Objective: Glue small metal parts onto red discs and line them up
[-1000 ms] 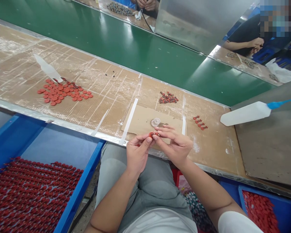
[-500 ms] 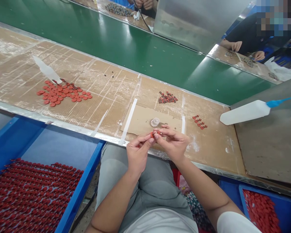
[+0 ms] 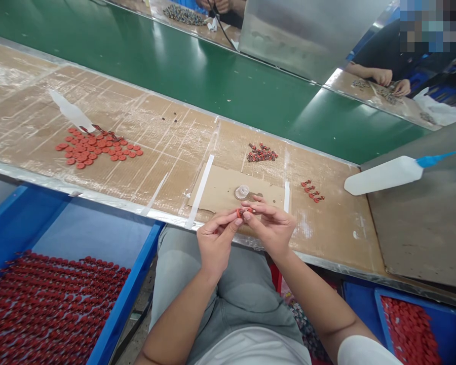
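My left hand point(image 3: 217, 241) pinches a small red round piece point(image 3: 239, 213) at the bench's front edge. My right hand point(image 3: 272, 226) grips a small red and dark part point(image 3: 249, 210) against it, fingertips nearly touching those of the left. Just beyond the hands, a small clear cup point(image 3: 242, 191) stands on a cardboard sheet point(image 3: 224, 182). Farther back lies a heap of red and dark parts point(image 3: 262, 153). Several joined red pieces point(image 3: 313, 191) form a short row to the right. Many red discs point(image 3: 87, 149) are spread at the left, beside a white flat bottle point(image 3: 71, 111).
A white bottle with a blue nozzle point(image 3: 385, 175) lies against a metal box at right. Blue trays with red pieces point(image 3: 53, 304) point(image 3: 410, 324) sit below the bench. Beyond the green belt point(image 3: 228, 86), other people's hands point(image 3: 391, 81) handle small parts.
The dark part between my fingertips shows more, and the red piece has turned slightly. Both hands stay almost in place. Across the belt, a person's hands have moved closer together.
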Demonstrator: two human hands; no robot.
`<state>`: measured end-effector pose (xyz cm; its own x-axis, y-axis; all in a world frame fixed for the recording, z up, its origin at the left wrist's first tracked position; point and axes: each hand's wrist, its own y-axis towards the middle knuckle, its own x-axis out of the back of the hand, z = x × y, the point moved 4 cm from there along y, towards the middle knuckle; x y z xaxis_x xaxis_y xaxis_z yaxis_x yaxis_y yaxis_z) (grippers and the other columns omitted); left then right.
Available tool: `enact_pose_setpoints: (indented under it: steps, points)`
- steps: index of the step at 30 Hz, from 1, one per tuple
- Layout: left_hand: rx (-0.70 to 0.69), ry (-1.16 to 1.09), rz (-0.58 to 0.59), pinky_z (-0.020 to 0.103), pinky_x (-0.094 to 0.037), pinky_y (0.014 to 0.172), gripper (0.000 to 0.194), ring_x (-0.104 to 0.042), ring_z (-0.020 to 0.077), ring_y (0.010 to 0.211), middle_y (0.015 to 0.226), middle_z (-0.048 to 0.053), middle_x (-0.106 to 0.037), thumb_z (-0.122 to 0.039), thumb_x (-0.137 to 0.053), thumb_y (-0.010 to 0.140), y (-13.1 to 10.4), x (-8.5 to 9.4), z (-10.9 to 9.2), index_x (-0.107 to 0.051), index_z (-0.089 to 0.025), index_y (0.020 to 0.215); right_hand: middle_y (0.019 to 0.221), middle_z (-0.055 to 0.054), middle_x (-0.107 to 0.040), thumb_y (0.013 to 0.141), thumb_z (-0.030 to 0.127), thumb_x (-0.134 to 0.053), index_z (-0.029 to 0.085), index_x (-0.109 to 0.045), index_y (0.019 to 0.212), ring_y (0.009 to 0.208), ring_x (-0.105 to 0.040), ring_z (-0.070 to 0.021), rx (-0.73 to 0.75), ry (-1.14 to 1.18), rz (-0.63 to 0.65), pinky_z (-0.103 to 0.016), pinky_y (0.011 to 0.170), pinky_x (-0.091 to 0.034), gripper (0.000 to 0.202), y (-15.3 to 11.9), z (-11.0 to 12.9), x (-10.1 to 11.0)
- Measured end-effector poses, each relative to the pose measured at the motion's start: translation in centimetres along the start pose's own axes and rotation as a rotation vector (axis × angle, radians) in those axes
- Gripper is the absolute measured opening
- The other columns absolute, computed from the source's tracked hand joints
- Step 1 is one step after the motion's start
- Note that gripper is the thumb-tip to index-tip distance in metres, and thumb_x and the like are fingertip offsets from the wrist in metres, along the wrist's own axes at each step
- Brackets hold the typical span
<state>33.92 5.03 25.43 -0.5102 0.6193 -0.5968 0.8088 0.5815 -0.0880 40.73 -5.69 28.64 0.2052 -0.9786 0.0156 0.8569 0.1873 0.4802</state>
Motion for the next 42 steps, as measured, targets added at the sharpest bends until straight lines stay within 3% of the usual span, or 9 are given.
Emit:
enact_pose_setpoints:
  steps: [17,25,31,42]
  points:
    - [0.063,-0.046,-0.002,0.034,-0.056,0.088,0.013,-0.069,0.0182,0.092,0.092,0.004,-0.075,-0.017,-0.079,0.067,0.0,-0.3,0.0,-0.073,-0.02,0.079,0.083,-0.002,-0.076,0.068,0.023,-0.08,0.023,-0.07,0.087,0.081,-0.072,-0.0201,-0.093,-0.014,-0.019,-0.047,0.101,-0.048,0.021,-0.1,-0.3,0.2]
    - [0.239,-0.2,0.077,0.024,-0.056,0.083,0.01,-0.07,0.0133,0.091,0.095,0.003,-0.076,-0.019,-0.073,0.075,0.1,-0.4,0.6,-0.073,-0.021,0.084,0.08,-0.004,-0.076,0.067,0.023,-0.081,0.022,-0.07,0.088,0.096,-0.07,-0.0226,-0.196,0.027,-0.044,-0.044,0.098,-0.051,0.024,-0.1,-0.1,0.5]
    - [0.345,-0.249,0.076,0.024,-0.057,0.084,0.014,-0.071,0.0122,0.087,0.088,0.001,-0.076,-0.021,-0.079,0.068,0.2,-0.1,1.3,-0.072,-0.021,0.08,0.071,-0.001,-0.074,0.063,0.024,-0.083,0.022,-0.07,0.091,0.092,-0.071,-0.023,-0.174,-0.03,-0.048,-0.046,0.099,-0.051,0.031,-0.5,-0.3,0.7]
    - [0.351,-0.226,0.095,0.024,-0.058,0.079,0.013,-0.071,0.0126,0.085,0.086,0.001,-0.076,-0.019,-0.08,0.065,-0.1,-0.4,1.6,-0.072,-0.021,0.074,0.068,-0.001,-0.075,0.062,0.022,-0.081,0.022,-0.072,0.087,0.083,-0.072,-0.0217,-0.139,-0.04,0.015,-0.047,0.102,-0.047,0.026,-0.1,0.5,1.1]
